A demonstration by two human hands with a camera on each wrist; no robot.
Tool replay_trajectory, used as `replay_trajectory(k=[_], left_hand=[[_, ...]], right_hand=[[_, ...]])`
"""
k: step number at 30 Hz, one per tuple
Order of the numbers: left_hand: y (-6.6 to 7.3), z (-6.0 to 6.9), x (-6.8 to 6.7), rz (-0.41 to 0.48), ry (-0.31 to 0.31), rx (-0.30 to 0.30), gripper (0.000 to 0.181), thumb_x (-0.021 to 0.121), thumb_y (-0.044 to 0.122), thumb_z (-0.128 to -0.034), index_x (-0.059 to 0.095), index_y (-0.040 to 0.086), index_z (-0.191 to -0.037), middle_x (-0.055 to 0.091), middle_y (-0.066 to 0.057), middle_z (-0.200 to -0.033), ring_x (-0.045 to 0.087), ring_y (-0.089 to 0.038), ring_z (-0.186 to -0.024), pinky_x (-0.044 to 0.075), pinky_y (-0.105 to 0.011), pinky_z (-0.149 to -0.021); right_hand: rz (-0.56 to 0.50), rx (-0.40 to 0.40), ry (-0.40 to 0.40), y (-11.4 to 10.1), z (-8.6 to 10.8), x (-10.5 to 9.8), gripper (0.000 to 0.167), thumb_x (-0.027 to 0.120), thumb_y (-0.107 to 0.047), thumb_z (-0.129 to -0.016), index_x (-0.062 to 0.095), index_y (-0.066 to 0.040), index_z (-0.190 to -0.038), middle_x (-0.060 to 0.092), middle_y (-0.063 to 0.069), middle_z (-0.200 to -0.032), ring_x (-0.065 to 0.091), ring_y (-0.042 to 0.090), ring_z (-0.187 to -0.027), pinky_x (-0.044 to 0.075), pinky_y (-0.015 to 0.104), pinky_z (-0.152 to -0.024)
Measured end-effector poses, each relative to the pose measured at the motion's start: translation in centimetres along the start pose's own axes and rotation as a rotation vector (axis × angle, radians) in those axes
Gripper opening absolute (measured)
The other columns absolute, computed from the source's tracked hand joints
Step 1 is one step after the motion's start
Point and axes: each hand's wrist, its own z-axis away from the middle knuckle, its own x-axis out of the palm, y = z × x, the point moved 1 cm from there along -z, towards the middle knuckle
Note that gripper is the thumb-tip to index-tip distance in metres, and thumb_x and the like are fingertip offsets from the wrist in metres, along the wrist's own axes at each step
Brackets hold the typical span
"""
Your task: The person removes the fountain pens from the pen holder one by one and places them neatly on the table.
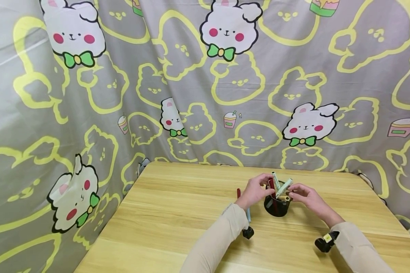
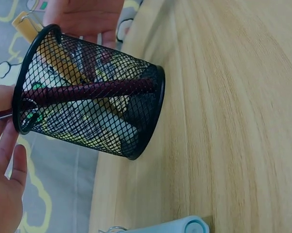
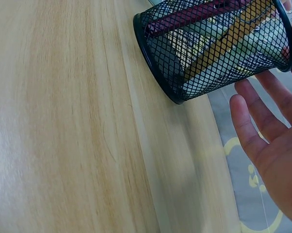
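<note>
A black mesh pen holder (image 1: 276, 211) stands upright on the table with several pens in it. At its left side my left hand (image 1: 257, 190) pinches the upper end of a dark red pen (image 2: 87, 92), whose shaft reaches down inside the mesh. My right hand (image 1: 307, 197) holds the holder's right rim with its fingertips; the exact contact is partly hidden. Two pale green pens (image 1: 285, 186) and a yellow-orange pen (image 2: 26, 29) stick out above the rim. Left of the holder, partly behind my left wrist, lie a red pen (image 1: 238, 192) and a light blue pen (image 1: 249, 216).
The wooden table (image 1: 164, 212) extends to both sides of the arms. A patterned grey curtain (image 1: 191, 87) hangs along its back and left edges. Black wrist cameras (image 1: 324, 244) sit on both wrists, close above the tabletop.
</note>
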Motion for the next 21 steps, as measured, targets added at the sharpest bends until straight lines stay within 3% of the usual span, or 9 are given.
replay_trajectory(k=[12, 21], left_hand=[[0.01, -0.39, 0.18, 0.027, 0.009, -0.005, 0.044, 0.071, 0.007, -0.0846, 0.062, 0.018, -0.126, 0.066, 0.010, -0.097, 0.057, 0.001, -0.086, 0.048, -0.017, -0.072], [0.52, -0.43, 0.00, 0.153, 0.059, -0.069, 0.047, 0.071, 0.007, -0.0845, 0.062, 0.026, -0.126, 0.066, 0.010, -0.094, 0.059, -0.002, -0.088, 0.050, -0.018, -0.073]], right_hand=[[0.020, 0.010, 0.003, 0.09, -0.11, -0.06, 0.027, 0.057, -0.007, -0.095, 0.051, 0.014, -0.112, 0.064, -0.002, -0.099, 0.061, 0.004, -0.089, 0.053, 0.025, -0.074], [0.012, 0.014, 0.004, 0.02, -0.12, -0.06, 0.028, 0.057, -0.005, -0.094, 0.051, 0.015, -0.112, 0.064, 0.004, -0.101, 0.062, 0.005, -0.088, 0.054, 0.026, -0.074]])
